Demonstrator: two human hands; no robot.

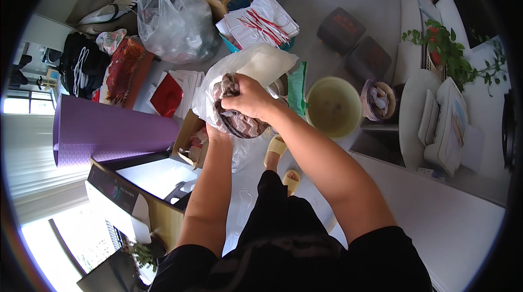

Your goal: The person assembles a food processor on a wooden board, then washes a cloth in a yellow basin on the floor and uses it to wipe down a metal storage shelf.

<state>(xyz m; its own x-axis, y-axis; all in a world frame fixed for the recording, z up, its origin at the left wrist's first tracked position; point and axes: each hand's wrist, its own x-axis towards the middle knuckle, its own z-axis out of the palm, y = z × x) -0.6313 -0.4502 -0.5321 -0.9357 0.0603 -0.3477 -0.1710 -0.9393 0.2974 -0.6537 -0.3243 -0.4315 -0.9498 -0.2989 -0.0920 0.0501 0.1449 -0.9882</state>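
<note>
A crumpled grey-brown cloth with a dark edge [239, 121] is bunched up in front of me. My right hand [249, 97] is closed on it from above, thumb and fingers gripping its folds. Below and to the left, my left hand [217, 132] shows only at its back and wrist; its fingers are hidden behind the cloth and a whitish plastic bag [261, 63]. The bag lies against the cloth and spreads out beyond my hands, bulging toward the far right. Beside the bag stands a green packet [297, 87].
A greenish bucket [333, 107] of murky water stands at right, next to a small bin [378, 100]. To the left are a rolled purple mat [111, 131] and an open cardboard box [190, 139]. Farther off sit a full clear bag [177, 25] and papers [264, 22].
</note>
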